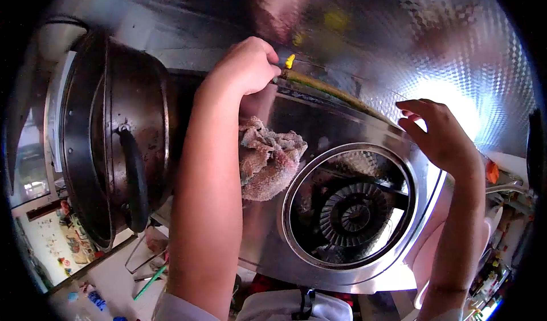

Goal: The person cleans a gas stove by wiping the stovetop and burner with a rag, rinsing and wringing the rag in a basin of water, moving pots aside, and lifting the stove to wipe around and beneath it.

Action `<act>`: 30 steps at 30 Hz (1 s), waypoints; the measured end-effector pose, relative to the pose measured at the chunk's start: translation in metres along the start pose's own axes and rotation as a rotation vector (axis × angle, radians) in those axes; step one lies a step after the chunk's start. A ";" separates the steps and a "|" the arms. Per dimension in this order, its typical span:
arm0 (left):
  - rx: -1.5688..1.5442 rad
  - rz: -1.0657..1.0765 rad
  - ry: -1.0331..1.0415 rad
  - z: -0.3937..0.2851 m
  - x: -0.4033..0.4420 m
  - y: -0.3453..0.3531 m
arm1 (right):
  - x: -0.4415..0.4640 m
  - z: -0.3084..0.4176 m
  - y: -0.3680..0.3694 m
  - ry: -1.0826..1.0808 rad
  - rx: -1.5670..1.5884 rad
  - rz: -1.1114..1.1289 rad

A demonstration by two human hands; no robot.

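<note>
My left hand (pixel 250 65) reaches to the back edge of the gas stove (pixel 259 247), fingers curled closed beside a small yellow valve handle (pixel 290 62). What its fingertips grip, if anything, is hidden. A yellowish-brown hose (pixel 336 93) runs from there along the stove's back edge to the right. Over the right rear corner hovers my right hand (pixel 436 130), thumb and fingers apart, near the hose's far end. A crumpled, dirty cloth (pixel 270 158) lies on the steel top beside the round burner (pixel 356 215), whose ring surrounds a dark opening.
Large dark pans (pixel 137 93) stand on edge at the left, close to my left forearm. Shiny foil (pixel 364 30) covers the wall behind the stove. A green stick (pixel 151 281) lies at lower left. Something orange (pixel 492 171) and a metal tap (pixel 507 187) are at right.
</note>
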State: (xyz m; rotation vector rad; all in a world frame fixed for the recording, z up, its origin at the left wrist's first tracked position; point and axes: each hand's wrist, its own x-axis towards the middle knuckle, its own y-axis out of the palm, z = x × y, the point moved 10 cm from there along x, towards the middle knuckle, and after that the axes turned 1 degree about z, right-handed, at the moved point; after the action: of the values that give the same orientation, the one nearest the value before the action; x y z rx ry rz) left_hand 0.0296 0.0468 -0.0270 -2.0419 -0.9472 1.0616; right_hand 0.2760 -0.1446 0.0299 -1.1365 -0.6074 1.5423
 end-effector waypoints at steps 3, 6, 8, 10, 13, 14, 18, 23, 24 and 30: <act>0.083 0.192 0.029 -0.015 0.001 0.012 | -0.019 -0.024 -0.007 0.082 0.082 -0.064; -0.028 0.251 -0.026 -0.010 0.010 0.018 | -0.035 -0.041 -0.012 0.124 0.149 -0.140; -0.068 0.245 -0.021 -0.003 0.016 0.021 | -0.040 -0.047 -0.014 0.178 0.161 -0.139; -0.085 0.203 0.031 -0.002 0.018 0.020 | -0.036 -0.047 -0.009 0.103 0.166 -0.122; -0.129 0.226 0.026 0.003 0.021 0.023 | -0.016 -0.044 0.001 0.031 0.204 -0.071; -0.118 0.201 0.025 0.003 0.022 0.020 | -0.007 -0.040 0.001 0.013 0.221 -0.050; -0.086 0.090 0.036 -0.003 0.015 0.009 | 0.029 -0.011 0.019 -0.022 0.207 0.152; 0.097 -0.052 -0.022 0.003 0.000 -0.012 | 0.068 0.001 0.059 -0.143 0.090 0.307; 0.130 -0.058 -0.049 0.003 -0.006 -0.013 | 0.073 0.007 0.065 -0.239 0.043 0.313; 0.069 -0.049 -0.046 0.013 -0.011 -0.009 | 0.081 0.004 0.073 -0.120 0.024 0.367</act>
State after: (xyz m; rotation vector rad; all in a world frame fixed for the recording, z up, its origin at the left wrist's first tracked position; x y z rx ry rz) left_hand 0.0110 0.0457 -0.0221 -1.9361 -0.9654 1.1037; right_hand 0.2417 -0.0897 -0.0574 -1.1898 -0.4750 1.9370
